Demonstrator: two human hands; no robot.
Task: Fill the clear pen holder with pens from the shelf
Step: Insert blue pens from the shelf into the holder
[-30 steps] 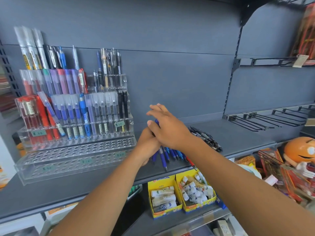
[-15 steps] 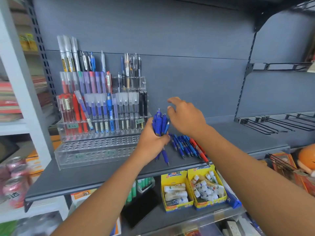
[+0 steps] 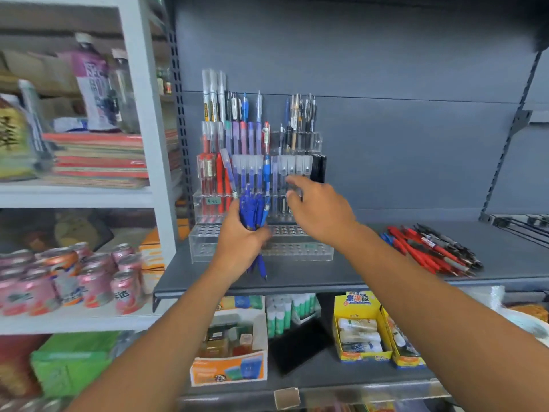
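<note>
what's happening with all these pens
A person is stocking the tiered clear acrylic pen holder on the grey metal shelf. Their left hand grips a bundle of blue pens upright in front of the holder. Their right hand is open beside the bundle, near the holder's middle tier, holding nothing. The upper tiers are full, while the two front rows of holes look empty. A loose pile of red and black pens lies further right on the shelf.

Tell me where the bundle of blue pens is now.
The bundle of blue pens is left of centre in the head view, gripped by the left hand before the clear pen holder.
</note>
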